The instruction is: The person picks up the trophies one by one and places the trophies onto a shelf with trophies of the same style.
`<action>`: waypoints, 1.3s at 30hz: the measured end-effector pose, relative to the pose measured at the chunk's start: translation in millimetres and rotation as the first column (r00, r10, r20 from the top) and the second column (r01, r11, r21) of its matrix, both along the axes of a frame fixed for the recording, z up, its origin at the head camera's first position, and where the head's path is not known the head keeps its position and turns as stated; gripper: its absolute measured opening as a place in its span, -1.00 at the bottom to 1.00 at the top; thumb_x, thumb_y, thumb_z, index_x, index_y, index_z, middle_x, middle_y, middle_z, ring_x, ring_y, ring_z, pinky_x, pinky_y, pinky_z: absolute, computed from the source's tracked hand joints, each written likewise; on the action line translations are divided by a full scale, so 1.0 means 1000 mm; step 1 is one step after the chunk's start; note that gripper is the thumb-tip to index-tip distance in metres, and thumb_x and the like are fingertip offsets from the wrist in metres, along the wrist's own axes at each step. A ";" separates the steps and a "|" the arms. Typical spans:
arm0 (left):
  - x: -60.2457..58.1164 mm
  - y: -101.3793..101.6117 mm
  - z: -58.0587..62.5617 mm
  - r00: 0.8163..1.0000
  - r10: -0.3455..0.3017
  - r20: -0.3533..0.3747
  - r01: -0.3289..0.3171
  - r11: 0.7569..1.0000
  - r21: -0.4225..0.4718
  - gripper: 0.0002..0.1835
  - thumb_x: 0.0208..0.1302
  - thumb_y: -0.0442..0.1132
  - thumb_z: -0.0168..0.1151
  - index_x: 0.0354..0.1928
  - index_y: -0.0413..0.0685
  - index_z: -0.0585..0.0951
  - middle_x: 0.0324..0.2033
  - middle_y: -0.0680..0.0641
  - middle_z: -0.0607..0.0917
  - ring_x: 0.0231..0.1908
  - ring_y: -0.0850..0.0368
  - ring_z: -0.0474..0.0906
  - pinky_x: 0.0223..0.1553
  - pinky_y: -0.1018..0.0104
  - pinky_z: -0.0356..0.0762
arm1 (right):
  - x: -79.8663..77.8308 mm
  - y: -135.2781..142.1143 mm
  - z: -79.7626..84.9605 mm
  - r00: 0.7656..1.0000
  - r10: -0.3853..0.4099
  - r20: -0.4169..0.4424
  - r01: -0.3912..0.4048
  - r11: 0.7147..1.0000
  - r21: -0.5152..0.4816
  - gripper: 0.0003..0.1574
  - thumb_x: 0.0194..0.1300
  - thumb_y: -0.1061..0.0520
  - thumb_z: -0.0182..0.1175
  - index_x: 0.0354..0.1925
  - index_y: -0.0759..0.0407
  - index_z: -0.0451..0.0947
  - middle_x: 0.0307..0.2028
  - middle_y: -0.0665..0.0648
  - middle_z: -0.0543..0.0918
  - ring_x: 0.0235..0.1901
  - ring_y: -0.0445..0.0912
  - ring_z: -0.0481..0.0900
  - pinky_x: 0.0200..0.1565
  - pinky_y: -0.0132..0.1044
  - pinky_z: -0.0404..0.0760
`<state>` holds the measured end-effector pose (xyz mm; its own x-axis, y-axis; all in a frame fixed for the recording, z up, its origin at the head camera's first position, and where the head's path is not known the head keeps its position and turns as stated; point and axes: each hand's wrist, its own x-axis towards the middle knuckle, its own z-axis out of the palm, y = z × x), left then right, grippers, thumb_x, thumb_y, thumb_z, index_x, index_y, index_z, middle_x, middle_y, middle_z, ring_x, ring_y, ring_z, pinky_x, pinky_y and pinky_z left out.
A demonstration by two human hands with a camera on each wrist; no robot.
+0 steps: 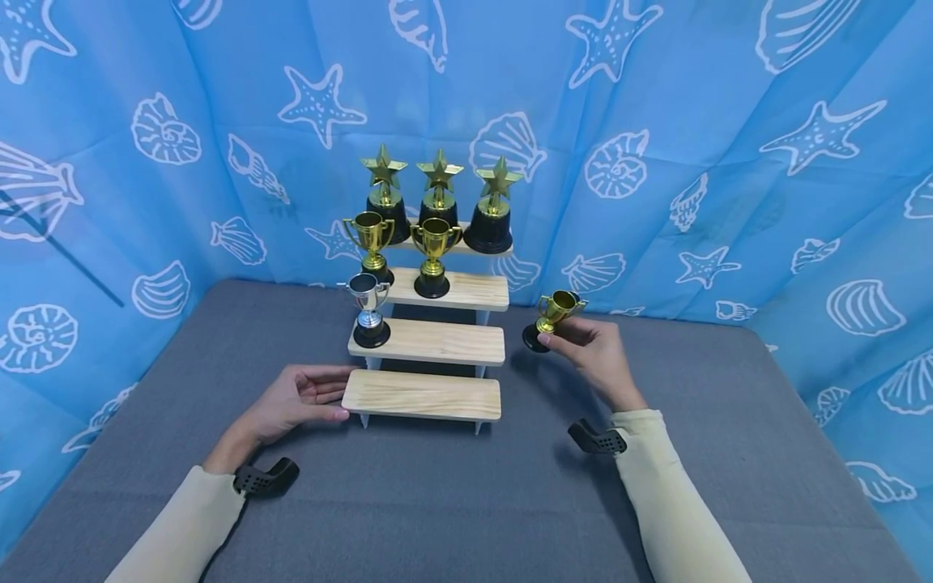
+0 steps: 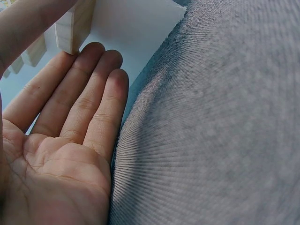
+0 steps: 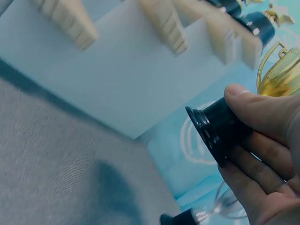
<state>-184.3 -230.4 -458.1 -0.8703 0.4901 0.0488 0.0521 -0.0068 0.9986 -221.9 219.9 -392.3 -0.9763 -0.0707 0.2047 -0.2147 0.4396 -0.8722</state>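
Note:
My right hand [image 1: 596, 356] pinches a small gold trophy cup [image 1: 558, 309] by its black base, to the right of a stepped display stand [image 1: 423, 395]. In the right wrist view thumb and fingers clasp that base [image 3: 218, 126], and the trophy is tilted. My left hand [image 1: 295, 402] is at the left end of the lowest wooden step, its fingers [image 2: 101, 101] nearly straight and the fingertips right at a step's end [image 2: 75, 28]. A silver trophy cup [image 1: 369, 304] stands at the left of the second step. Two gold cups [image 1: 433, 243] occupy the third.
Three gold star trophies [image 1: 494, 206] line the top step. Another trophy [image 3: 187, 216] with a dark base shows beyond my right hand in the right wrist view. Grey cloth [image 1: 437, 502] covers the table, and a blue shell-print curtain [image 1: 656, 121] hangs behind the stand.

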 end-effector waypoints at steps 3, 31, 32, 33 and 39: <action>0.001 -0.001 0.000 1.000 0.000 0.003 0.000 1.000 0.002 -0.16 0.07 -0.55 0.47 0.37 -0.62 0.26 0.31 -0.53 0.39 0.17 0.17 0.59 0.21 0.24 0.57 | 0.003 -0.002 0.006 1.000 0.001 -0.009 -0.001 1.000 -0.020 -0.51 0.27 0.06 0.46 0.08 0.30 0.69 -0.03 0.25 0.75 -0.04 -0.06 0.69 -0.09 -0.48 0.68; 0.001 0.001 0.001 1.000 -0.001 0.008 0.001 1.000 0.006 -0.21 0.12 -0.56 0.43 0.36 -0.64 0.26 0.32 -0.56 0.37 0.18 0.18 0.58 0.21 0.26 0.56 | 0.009 -0.019 0.049 0.986 0.043 -0.160 -0.056 0.996 -0.075 -0.52 0.27 0.10 0.45 0.09 0.31 0.68 -0.04 0.24 0.76 -0.06 -0.06 0.73 -0.05 -0.37 0.73; 0.001 0.001 0.001 1.000 -0.003 0.009 0.003 1.000 0.007 -0.21 0.12 -0.56 0.43 0.36 -0.64 0.25 0.32 -0.56 0.36 0.18 0.18 0.58 0.22 0.26 0.55 | 0.008 -0.020 0.051 0.985 0.048 -0.164 -0.060 0.996 -0.070 -0.52 0.28 0.10 0.45 0.09 0.31 0.68 -0.03 0.24 0.75 -0.05 -0.05 0.73 -0.05 -0.37 0.74; 0.001 0.001 0.002 1.000 -0.003 0.009 0.003 1.000 0.008 -0.21 0.12 -0.57 0.42 0.36 -0.64 0.25 0.32 -0.56 0.36 0.18 0.18 0.57 0.22 0.26 0.55 | 0.007 -0.022 0.053 0.984 0.054 -0.167 -0.065 0.996 -0.066 -0.52 0.28 0.09 0.44 0.09 0.31 0.68 -0.03 0.24 0.75 -0.05 -0.05 0.73 -0.05 -0.36 0.74; 0.001 0.002 0.003 1.000 0.000 0.015 0.000 1.000 0.009 -0.20 0.12 -0.57 0.43 0.36 -0.64 0.24 0.32 -0.57 0.35 0.18 0.18 0.57 0.22 0.27 0.55 | 0.001 -0.032 0.060 0.980 0.094 -0.174 -0.115 0.987 -0.114 -0.55 0.28 0.14 0.44 0.09 0.30 0.68 -0.02 0.24 0.75 -0.05 -0.07 0.73 -0.01 -0.30 0.74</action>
<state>-183.4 -228.2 -455.5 -0.8708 0.4901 0.0400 0.0368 -0.0163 0.9992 -221.2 188.0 -332.0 -0.9160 -0.1349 0.3778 -0.4012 0.2984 -0.8660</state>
